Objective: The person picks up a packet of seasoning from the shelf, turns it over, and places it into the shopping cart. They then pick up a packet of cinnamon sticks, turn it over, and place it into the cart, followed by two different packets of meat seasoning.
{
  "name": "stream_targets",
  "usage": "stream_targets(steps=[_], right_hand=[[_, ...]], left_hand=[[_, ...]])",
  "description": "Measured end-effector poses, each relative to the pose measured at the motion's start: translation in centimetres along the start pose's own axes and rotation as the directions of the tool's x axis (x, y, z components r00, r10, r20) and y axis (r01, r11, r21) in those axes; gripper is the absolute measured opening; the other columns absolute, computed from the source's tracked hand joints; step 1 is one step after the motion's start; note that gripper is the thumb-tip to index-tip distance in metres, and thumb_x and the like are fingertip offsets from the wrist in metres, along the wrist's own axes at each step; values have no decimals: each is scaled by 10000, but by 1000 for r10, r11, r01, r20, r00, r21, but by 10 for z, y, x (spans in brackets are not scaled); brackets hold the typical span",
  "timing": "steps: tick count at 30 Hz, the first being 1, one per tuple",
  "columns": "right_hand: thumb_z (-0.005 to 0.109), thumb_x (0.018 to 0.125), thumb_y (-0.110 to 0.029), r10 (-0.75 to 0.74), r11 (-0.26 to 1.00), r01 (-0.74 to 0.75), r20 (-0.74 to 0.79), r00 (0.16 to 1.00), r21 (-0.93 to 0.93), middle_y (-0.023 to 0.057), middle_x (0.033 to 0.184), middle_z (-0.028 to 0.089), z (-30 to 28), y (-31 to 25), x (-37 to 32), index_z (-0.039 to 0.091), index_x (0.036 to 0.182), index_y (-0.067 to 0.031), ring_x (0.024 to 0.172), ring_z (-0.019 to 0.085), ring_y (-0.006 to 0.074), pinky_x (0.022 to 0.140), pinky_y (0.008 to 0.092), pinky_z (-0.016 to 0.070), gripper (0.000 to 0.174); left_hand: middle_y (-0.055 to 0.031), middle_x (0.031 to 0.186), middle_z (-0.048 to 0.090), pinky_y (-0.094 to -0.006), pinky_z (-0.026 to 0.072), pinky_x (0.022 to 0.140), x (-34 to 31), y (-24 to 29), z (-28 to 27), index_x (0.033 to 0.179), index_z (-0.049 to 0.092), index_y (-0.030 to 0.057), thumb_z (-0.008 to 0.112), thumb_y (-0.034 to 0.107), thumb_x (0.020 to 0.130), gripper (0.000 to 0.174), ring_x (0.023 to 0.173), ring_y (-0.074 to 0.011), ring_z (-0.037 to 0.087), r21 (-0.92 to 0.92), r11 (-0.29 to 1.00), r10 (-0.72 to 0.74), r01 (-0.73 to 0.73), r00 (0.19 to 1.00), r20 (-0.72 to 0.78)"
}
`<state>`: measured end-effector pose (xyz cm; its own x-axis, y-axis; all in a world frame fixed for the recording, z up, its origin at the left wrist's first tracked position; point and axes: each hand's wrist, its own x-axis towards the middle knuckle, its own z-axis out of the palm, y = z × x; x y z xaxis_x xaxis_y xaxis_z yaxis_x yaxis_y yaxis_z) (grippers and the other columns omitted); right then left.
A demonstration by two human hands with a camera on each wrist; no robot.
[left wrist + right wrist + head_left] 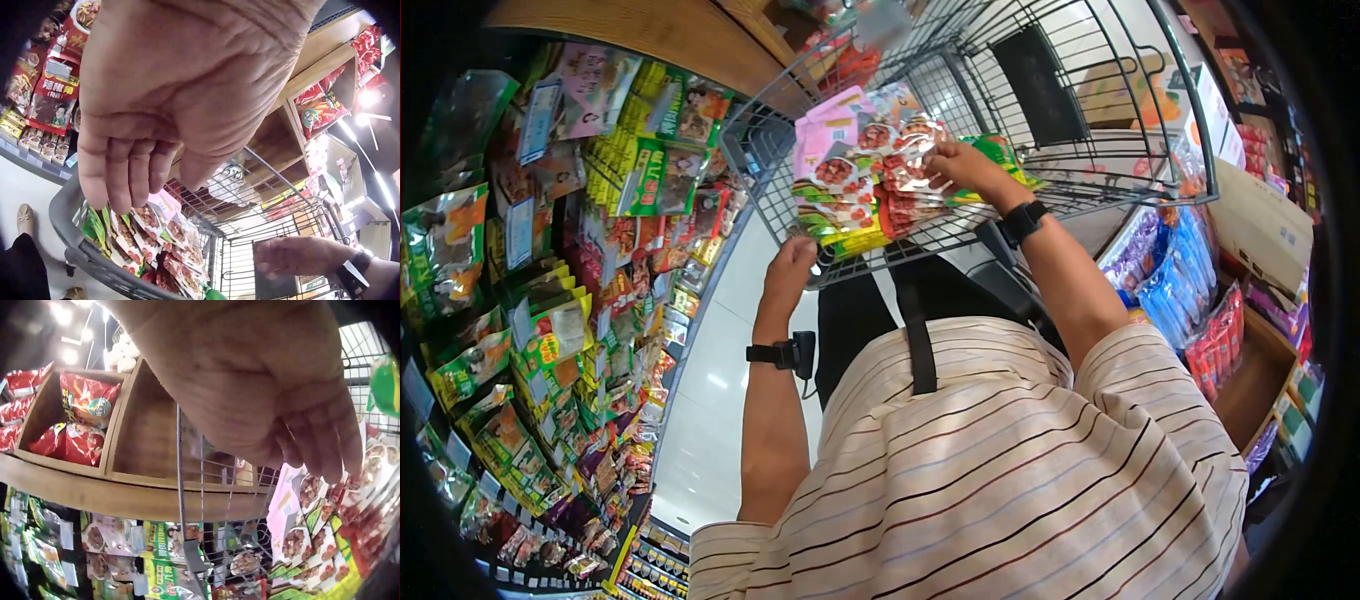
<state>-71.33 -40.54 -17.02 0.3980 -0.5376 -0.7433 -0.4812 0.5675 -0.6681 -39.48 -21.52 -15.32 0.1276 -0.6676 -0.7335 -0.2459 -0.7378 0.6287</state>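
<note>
Several snack packets (840, 175) with meat pictures and green edges stand bunched in the near end of a wire shopping cart (1100, 170), beside a pink packet (825, 130). My right hand (965, 170) hovers over these packets with loosely bent fingers. In the right wrist view the right hand's fingertips (328, 469) overlap the red and white packets (369, 506). At the cart's near left corner is my left hand (790, 268), its fingers relaxed and holding nothing. The left wrist view shows the left hand (137, 150) above the cart's grey rim (94, 256).
Racks of hanging snack bags (550, 330) line the left side. A wooden shelf (144, 437) with red bags (87, 406) stands beyond the cart. On the right are cardboard boxes (1260, 220) and blue packets (1175, 260). White tiled floor (715, 400) lies between.
</note>
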Motion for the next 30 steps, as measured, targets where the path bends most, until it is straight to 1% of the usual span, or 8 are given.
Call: stream_targets(steps=[5, 10, 18, 19, 25, 28, 29, 30], right_hand=[[529, 924, -234, -93, 891, 91, 18, 995, -444, 132, 917, 709, -9, 8, 31, 653, 1054, 12, 771, 710, 233, 661, 360, 583, 304], [524, 852, -186, -135, 311, 296, 267, 954, -903, 214, 1025, 704, 16, 18, 91, 711, 989, -6, 969, 677, 383, 868, 442, 536, 294], [603, 838, -177, -44, 325, 274, 275, 960, -905, 205, 1060, 692, 68, 15, 97, 674, 1071, -61, 998, 670, 377, 841, 486, 532, 270], [590, 870, -152, 45, 250, 238, 256, 966, -939, 157, 1143, 686, 74, 13, 101, 631, 1242, -125, 1072, 659, 348, 867, 461, 540, 374], [561, 885, -159, 51, 468, 18, 47, 998, -884, 165, 1151, 686, 64, 43, 132, 632, 1239, -68, 1074, 664, 342, 878, 446, 543, 372], [562, 894, -203, 115, 469, -135, -91, 989, -873, 201, 1156, 680, 40, 50, 141, 642, 1187, -24, 1068, 665, 351, 894, 435, 537, 352], [567, 893, -254, 136, 669, -253, -220, 966, -699, 248, 1148, 669, 29, 67, 148, 640, 1160, 4, 1069, 660, 364, 904, 426, 532, 378], [572, 892, -266, 110, 720, -259, -262, 959, -644, 261, 1144, 665, 18, 70, 146, 637, 1154, 18, 1072, 658, 367, 904, 426, 532, 392]], left_hand=[[-61, 1035, 665, -298, 506, 788, 11, -34, 7, 1252, 602, 42, 580, 354, 976, 417, 960, -156, 638, 80, 997, -8, 13, 998, -63], [-109, 1095, 700, -313, 503, 886, 3, -23, 14, 1229, 621, 31, 571, 310, 959, 391, 958, -188, 662, 19, 998, -54, 58, 988, -141], [-77, 999, 699, -294, 502, 827, -3, -15, 14, 1169, 643, 38, 569, 284, 956, 334, 849, -160, 656, -112, 991, -87, 68, 980, -179], [-74, 989, 698, -293, 502, 822, -3, -16, 14, 1163, 645, 40, 571, 284, 955, 330, 841, -157, 653, -123, 990, -91, 69, 978, -185], [-69, 983, 694, -283, 494, 784, -4, -14, 13, 1155, 649, 42, 554, 282, 972, 316, 823, -139, 632, -137, 988, -96, 70, 976, -193], [-81, 1040, 694, -276, 486, 752, -3, -18, 13, 1175, 636, 35, 530, 291, 997, 329, 846, -134, 623, -126, 991, -75, 52, 981, -179], [-83, 1042, 694, -275, 488, 756, -3, -19, 14, 1174, 635, 33, 532, 284, 999, 323, 846, -135, 623, -131, 990, -79, 56, 981, -179], [-86, 1045, 694, -274, 490, 759, -3, -20, 14, 1174, 634, 31, 534, 276, 1001, 317, 845, -135, 623, -135, 989, -84, 60, 980, -178]])
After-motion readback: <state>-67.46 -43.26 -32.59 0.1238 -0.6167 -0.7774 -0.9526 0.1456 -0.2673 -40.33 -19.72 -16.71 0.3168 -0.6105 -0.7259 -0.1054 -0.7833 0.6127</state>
